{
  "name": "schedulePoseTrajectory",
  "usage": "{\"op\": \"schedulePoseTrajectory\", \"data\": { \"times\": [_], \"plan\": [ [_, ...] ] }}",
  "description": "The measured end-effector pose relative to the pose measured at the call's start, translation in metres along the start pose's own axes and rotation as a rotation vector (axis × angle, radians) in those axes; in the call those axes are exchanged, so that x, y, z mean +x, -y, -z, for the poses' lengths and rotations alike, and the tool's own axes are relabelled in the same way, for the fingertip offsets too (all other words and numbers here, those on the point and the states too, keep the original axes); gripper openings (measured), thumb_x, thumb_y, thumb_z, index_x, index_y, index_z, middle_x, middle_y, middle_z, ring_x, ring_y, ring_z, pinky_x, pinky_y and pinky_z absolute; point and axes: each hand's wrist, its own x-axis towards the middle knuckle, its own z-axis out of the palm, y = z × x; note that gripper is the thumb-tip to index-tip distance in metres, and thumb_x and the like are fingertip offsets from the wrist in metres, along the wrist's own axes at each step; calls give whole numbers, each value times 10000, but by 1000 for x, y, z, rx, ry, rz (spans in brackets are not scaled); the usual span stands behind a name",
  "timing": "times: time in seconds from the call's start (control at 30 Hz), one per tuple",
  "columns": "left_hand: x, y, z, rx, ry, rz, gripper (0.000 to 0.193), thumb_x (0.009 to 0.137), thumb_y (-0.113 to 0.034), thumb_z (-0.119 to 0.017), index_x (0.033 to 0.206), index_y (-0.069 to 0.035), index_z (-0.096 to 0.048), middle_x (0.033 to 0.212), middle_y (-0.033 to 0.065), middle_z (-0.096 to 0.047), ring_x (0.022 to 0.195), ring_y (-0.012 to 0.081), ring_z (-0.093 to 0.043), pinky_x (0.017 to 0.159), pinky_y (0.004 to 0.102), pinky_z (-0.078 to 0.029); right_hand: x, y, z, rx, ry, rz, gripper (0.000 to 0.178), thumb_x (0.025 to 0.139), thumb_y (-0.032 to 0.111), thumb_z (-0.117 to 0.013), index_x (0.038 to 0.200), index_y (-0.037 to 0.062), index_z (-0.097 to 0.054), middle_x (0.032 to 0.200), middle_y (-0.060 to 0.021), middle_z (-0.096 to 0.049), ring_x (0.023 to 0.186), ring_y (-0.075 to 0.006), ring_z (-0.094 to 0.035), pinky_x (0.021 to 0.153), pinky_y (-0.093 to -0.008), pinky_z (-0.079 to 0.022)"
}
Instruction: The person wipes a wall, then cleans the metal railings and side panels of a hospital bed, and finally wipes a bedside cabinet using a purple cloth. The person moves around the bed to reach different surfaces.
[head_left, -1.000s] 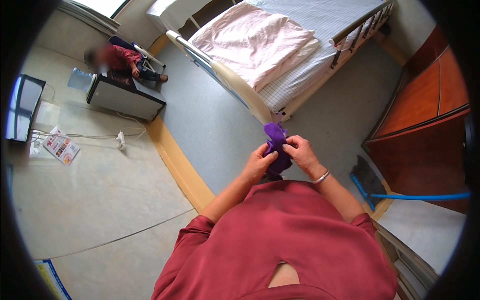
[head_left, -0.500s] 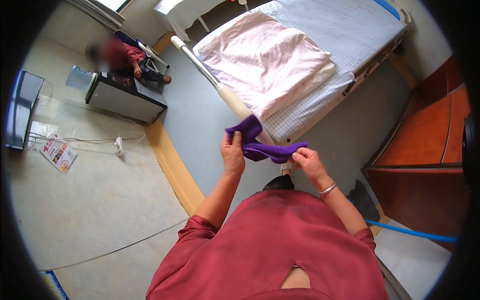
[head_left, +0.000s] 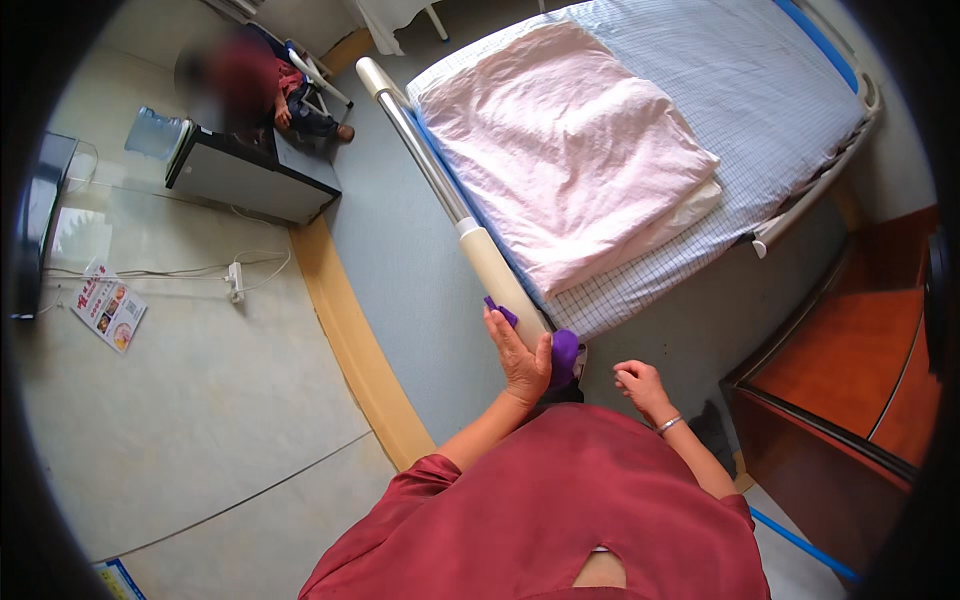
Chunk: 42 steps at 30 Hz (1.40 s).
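My left hand (head_left: 520, 358) presses a purple cloth (head_left: 563, 352) against the near end of the bed's beige foot rail (head_left: 495, 272). The cloth shows as a small bit above my fingers and a larger bunch beside my palm. My right hand (head_left: 640, 385) hangs free a little to the right, fingers loosely curled, holding nothing; a bracelet sits on that wrist. The rail runs up and left into a metal tube (head_left: 410, 130). On the checked mattress (head_left: 740, 110) lies a folded pink blanket (head_left: 560, 150).
A wooden cabinet (head_left: 850, 370) stands to my right. At far left a person sits on a chair (head_left: 270, 85) behind a dark low box (head_left: 245, 180), with a water bottle (head_left: 155, 135), a power strip with cable (head_left: 235, 282) and a leaflet (head_left: 108, 310) on the floor.
The cloth was held up and stretched between both hands. Now my left hand alone holds it against the bed rail, and my right hand has let go.
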Motion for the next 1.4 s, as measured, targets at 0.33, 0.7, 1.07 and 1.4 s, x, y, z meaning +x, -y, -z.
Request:
{"op": "schedulePoseTrajectory", "data": {
  "times": [0.33, 0.7, 1.07, 1.4],
  "plan": [
    [57, -1, 19, 101, -110, 19, 627, 884, -409, -477, 1257, 86, -377, 1308, 256, -347, 1187, 394, -358, 992, 422, -287, 10, -16, 48, 12, -155, -77, 166, 836, 140, -531, 946, 43, -608, 769, 4, -600, 677, -69, -568, 544, -204, -440],
    [155, -25, 25, 426, -52, -209, 218, 772, -155, -626, 969, -61, -637, 1059, 98, -602, 1019, 314, -489, 910, 378, -378, 8, -37, 86, -8, -184, -100, 166, 836, 156, -530, 936, 50, -610, 732, 28, -579, 629, -57, -550, 512, -205, -437],
    [41, -53, 14, 461, -197, -283, 190, 695, -97, -695, 881, -87, -661, 1017, 38, -624, 921, 258, -508, 808, 334, -426, 30, -56, 151, -87, -56, -68, 172, 857, 147, -517, 963, 39, -600, 759, -8, -599, 638, -78, -568, 500, -210, -452],
    [-62, -53, -16, 765, 345, -525, 158, 666, -118, -599, 821, -148, -611, 933, -47, -570, 870, 166, -507, 687, 286, -453, 37, -92, 260, -54, -150, -141, 141, 806, 139, -526, 864, 55, -624, 662, 11, -564, 548, -60, -532, 428, -210, -410]
  ]
}}
